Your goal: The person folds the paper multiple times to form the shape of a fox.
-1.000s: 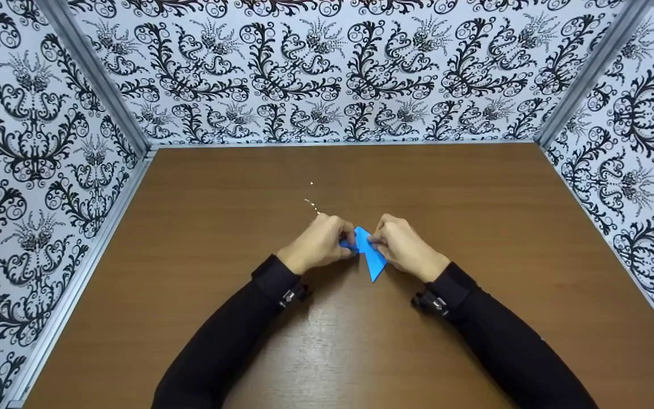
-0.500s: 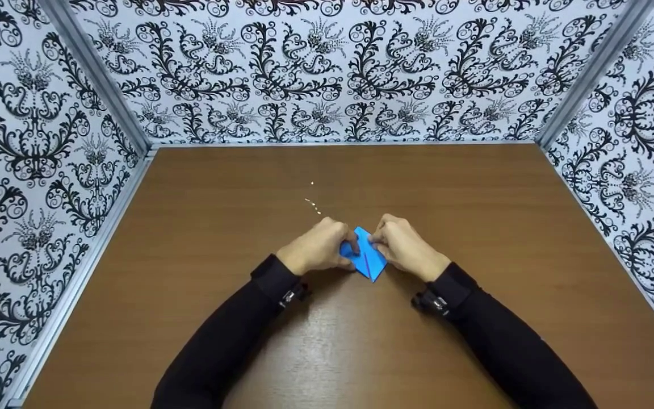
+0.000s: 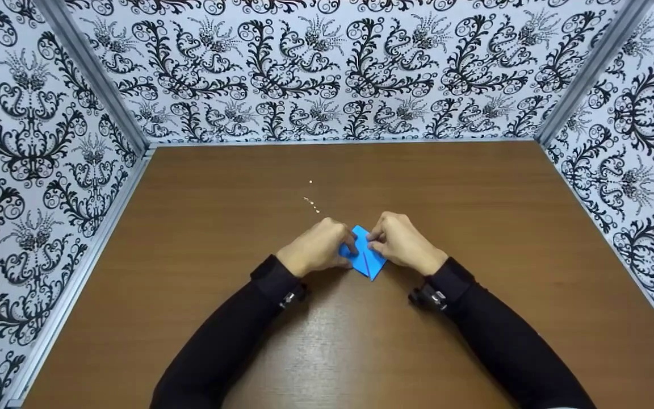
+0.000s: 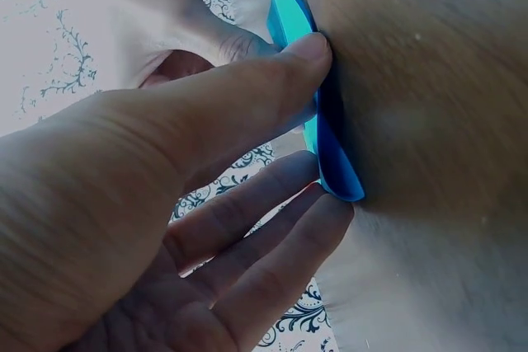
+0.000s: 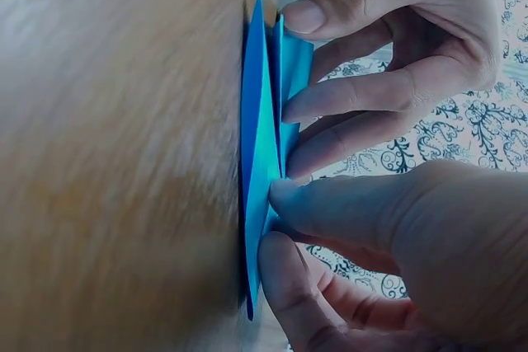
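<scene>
A small blue sheet of folded paper (image 3: 377, 262) lies on the brown table between both hands, one corner toward the person. A seam runs down its middle to that corner. My left hand (image 3: 320, 245) holds the left side, index fingertip on top and thumb at the near left edge. From the other side, my right hand (image 3: 407, 245) pinches the right flap between thumb and finger. Seen edge-on in the right wrist view, the paper (image 5: 258, 154) has flaps standing slightly apart. In the left wrist view, one edge of the paper (image 4: 340, 162) curls up beside the fingers.
Several tiny white specks (image 3: 311, 203) lie on the table (image 3: 236, 204) beyond the left hand. Black-and-white patterned walls (image 3: 315, 68) with grey metal corner strips enclose the back and sides. Each dark sleeve carries a wrist camera (image 3: 430, 297).
My left hand has laid the left flap, earlier folded up, out flat beside the right one. The seam between them now shows. My right hand has stayed at the right flap.
</scene>
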Action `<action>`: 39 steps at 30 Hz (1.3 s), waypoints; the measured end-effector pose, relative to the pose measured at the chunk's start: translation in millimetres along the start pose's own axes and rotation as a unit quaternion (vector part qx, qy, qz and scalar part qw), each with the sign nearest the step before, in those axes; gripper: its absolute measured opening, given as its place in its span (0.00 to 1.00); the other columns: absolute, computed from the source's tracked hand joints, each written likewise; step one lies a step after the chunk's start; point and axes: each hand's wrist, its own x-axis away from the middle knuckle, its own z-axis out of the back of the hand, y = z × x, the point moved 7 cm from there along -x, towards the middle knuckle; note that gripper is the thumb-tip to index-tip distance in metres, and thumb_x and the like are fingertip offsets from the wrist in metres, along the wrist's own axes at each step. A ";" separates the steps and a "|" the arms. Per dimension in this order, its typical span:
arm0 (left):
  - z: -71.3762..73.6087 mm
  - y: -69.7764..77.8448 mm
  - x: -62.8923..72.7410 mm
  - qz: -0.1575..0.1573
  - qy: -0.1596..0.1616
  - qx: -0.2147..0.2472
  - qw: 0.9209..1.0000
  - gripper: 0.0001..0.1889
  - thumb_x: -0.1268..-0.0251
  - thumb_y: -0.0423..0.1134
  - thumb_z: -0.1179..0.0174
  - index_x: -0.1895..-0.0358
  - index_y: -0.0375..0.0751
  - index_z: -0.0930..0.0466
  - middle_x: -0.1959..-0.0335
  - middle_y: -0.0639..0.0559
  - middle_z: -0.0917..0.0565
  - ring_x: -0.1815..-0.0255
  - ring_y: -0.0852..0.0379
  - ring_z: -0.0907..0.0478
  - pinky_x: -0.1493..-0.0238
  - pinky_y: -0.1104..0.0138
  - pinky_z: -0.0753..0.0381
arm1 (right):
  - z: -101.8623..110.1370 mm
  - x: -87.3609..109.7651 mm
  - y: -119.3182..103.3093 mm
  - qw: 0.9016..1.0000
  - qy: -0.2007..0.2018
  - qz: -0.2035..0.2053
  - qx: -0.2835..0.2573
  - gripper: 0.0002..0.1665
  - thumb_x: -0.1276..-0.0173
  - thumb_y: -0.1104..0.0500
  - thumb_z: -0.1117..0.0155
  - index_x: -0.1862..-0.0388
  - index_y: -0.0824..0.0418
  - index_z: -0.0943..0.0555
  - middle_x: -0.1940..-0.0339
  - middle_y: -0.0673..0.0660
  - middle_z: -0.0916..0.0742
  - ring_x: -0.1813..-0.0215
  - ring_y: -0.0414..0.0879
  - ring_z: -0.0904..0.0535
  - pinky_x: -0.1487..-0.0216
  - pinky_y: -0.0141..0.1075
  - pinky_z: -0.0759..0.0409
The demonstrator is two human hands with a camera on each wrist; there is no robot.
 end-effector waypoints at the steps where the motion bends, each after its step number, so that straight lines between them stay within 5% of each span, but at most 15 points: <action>1: 0.1 0.2 0.2 -0.002 0.002 0.000 1.000 0.09 0.32 0.32 0.13 0.52 0.34 -0.01 0.50 0.42 0.00 0.44 0.43 0.02 0.40 0.52 0.01 | -0.3 -0.6 0.9 1.000 -0.001 -0.008 -0.006 0.09 0.23 0.67 0.17 0.48 0.69 0.02 0.53 0.64 0.05 0.51 0.56 0.07 0.55 0.34 0.12; 18: -2.9 -1.3 1.0 0.016 -0.005 -0.002 1.000 0.11 0.31 0.34 0.13 0.50 0.35 -0.01 0.44 0.39 0.01 0.41 0.42 0.03 0.38 0.51 0.02 | -5.2 -2.0 7.0 0.997 0.006 -0.081 -0.016 0.12 0.24 0.56 0.11 0.53 0.65 0.00 0.54 0.64 0.06 0.50 0.55 0.11 0.51 0.40 0.12; 30: -2.2 -1.6 2.1 0.003 -0.007 -0.008 1.000 0.10 0.30 0.33 0.13 0.50 0.35 -0.01 0.45 0.41 0.00 0.43 0.43 0.02 0.39 0.53 0.01 | -8.2 -4.8 1.8 0.998 0.008 -0.064 -0.013 0.10 0.25 0.60 0.12 0.51 0.65 0.01 0.54 0.63 0.04 0.51 0.58 0.05 0.48 0.50 0.04; 39: 0.2 -7.5 2.7 0.001 -0.014 0.023 1.000 0.14 0.27 0.34 0.16 0.44 0.33 0.01 0.40 0.38 0.02 0.37 0.41 0.03 0.34 0.51 0.02 | -8.3 -4.9 -2.3 0.999 0.012 -0.052 -0.006 0.07 0.25 0.61 0.12 0.52 0.62 -0.01 0.58 0.62 0.05 0.55 0.56 0.08 0.56 0.39 0.11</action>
